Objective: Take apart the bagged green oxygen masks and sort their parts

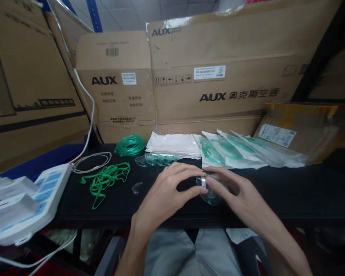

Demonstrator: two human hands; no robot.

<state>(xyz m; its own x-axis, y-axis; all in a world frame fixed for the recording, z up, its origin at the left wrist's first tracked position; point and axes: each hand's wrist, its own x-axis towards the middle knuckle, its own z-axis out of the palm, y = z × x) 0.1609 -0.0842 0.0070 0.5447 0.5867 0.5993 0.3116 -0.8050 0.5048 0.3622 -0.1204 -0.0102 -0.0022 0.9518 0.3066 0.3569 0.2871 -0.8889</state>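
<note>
Plainly, from the head view, we had the clear green mask (211,198) between both hands, low over the near part of the black table (290,195). Our left hand (166,186) pinched its left side, thumb below and fingers above, around the small metal strip (203,181). Our right hand (238,186) grasped it from the other side, thumb by the strip and fingers curled over the far side; how hard either hand pressed, we could not tell. We judged the mask very light, its shell thin and springy, smooth enough to slip and easy to dent or crease. The strip looked stiffer than the shell and likely to keep a bend, so its two ends seemed the best place for the thumbs, with the other fingers backing the shell lightly near its rim. Beyond our left hand lay a row of clear shells (158,159), with the coil of green tubing (130,146) farther left, and nearer us the tangled green bands (105,182). White pouches showing green contents (230,149) fanned out beyond our right hand. A hard squeeze, we reckoned, could have buckled the shell.
</note>
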